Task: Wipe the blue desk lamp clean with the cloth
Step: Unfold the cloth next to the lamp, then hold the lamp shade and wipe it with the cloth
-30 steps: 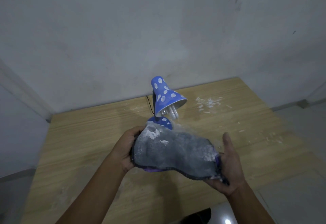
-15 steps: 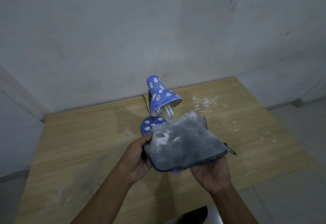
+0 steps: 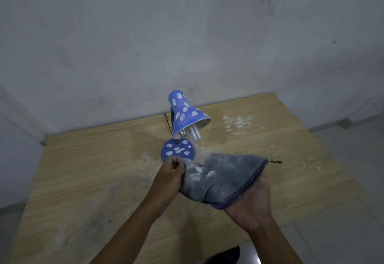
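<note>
The blue desk lamp (image 3: 186, 116) with white spots stands on the wooden table (image 3: 93, 159), its cone shade tilted to the right over a round spotted base (image 3: 178, 149). I hold a grey, dust-streaked cloth (image 3: 220, 177) in the air just in front of the base. My left hand (image 3: 169, 173) pinches the cloth's left edge with curled fingers. My right hand (image 3: 252, 205) lies palm up under the cloth's right side; its fingers are hidden beneath the fabric. The cloth does not touch the lamp.
White dust and flakes (image 3: 236, 121) lie on the table to the right of the lamp and around its base. A black cord (image 3: 168, 124) runs behind the lamp toward the grey wall. The table's right edge borders a pale tiled floor (image 3: 342, 211).
The cloth has been gathered from a wide spread between both hands into a smaller bunch. My left hand moved up toward the lamp base, and my right hand turned palm up beneath the cloth.
</note>
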`<action>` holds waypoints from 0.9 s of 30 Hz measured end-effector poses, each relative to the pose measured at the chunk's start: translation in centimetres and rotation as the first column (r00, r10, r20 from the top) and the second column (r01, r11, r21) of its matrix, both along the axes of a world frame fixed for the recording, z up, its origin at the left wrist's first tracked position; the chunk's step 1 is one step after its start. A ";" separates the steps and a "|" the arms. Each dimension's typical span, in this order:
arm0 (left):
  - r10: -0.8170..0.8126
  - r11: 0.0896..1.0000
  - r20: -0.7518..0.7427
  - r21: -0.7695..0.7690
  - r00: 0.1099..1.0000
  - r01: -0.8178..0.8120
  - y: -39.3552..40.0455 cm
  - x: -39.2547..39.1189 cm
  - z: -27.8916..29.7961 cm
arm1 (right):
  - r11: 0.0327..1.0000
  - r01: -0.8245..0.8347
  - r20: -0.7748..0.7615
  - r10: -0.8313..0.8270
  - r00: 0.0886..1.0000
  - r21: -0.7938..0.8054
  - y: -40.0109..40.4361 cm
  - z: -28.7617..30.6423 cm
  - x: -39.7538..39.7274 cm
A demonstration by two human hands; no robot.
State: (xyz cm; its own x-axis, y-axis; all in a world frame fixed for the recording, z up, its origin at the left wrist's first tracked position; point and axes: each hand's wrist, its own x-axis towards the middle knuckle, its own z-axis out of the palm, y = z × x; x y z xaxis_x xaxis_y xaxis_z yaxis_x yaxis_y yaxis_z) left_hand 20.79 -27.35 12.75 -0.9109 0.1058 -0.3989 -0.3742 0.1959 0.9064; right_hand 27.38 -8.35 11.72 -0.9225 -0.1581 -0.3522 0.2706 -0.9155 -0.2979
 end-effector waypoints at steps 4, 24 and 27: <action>-0.102 0.952 -0.586 -0.293 0.804 -0.092 1.9 2.9 2.1 | 0.999 -0.005 -0.033 0.004 0.999 -0.036 0.8 0.1 0.0; 0.131 0.971 -0.365 -0.139 0.922 -0.193 12.5 1.0 4.7 | 0.957 0.060 -0.035 -0.052 0.998 0.285 8.9 1.3 -8.6; 0.472 0.881 -0.060 0.061 0.880 -0.469 11.5 -1.3 5.0 | 0.930 0.005 -0.067 0.021 0.998 0.368 10.2 0.7 -10.3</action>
